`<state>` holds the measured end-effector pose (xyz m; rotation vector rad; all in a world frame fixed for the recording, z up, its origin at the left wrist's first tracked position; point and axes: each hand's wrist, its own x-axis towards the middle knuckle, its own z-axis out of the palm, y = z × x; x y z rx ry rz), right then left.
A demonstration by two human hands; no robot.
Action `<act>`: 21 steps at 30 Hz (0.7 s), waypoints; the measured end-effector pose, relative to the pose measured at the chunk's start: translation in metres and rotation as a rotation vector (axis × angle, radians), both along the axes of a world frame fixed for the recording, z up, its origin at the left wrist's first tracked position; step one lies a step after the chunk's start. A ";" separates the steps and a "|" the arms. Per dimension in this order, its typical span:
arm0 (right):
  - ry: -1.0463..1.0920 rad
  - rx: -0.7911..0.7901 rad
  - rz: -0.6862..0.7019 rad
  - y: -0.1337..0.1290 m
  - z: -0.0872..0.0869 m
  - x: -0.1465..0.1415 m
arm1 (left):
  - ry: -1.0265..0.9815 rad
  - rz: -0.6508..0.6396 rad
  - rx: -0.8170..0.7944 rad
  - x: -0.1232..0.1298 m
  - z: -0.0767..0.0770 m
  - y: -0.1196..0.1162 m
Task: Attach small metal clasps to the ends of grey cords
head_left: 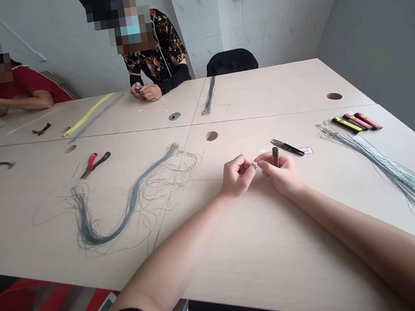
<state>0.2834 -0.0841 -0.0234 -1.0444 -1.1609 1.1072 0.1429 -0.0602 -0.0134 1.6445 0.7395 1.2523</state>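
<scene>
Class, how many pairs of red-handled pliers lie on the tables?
2. One pair of pliers lies left of the near grey wire bundle; the other lies farther off, near the co-worker in red.

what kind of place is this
Probably a small hand-assembly workshop, perhaps for fishing rigs or similar wire goods. Long bundles of fine line with small metal fittings lie on pale shared tables, red-handled pliers sit among them, and a person in a patterned jacket works across the table.

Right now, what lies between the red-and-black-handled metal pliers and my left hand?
The head view shows a long U-shaped bundle of fine grey strands between the red-and-black-handled pliers and your left hand.
</scene>
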 end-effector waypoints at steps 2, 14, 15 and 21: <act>-0.043 0.003 -0.003 -0.001 0.002 0.000 | 0.005 -0.003 -0.004 0.000 -0.001 0.000; -0.135 -0.007 -0.004 -0.004 0.015 -0.004 | -0.019 0.007 -0.021 -0.001 -0.001 0.002; -0.142 -0.003 0.002 -0.005 0.016 -0.004 | -0.019 0.011 -0.024 0.000 -0.001 0.002; -0.177 0.005 0.012 -0.005 0.015 -0.003 | -0.013 0.022 -0.050 -0.001 -0.002 0.002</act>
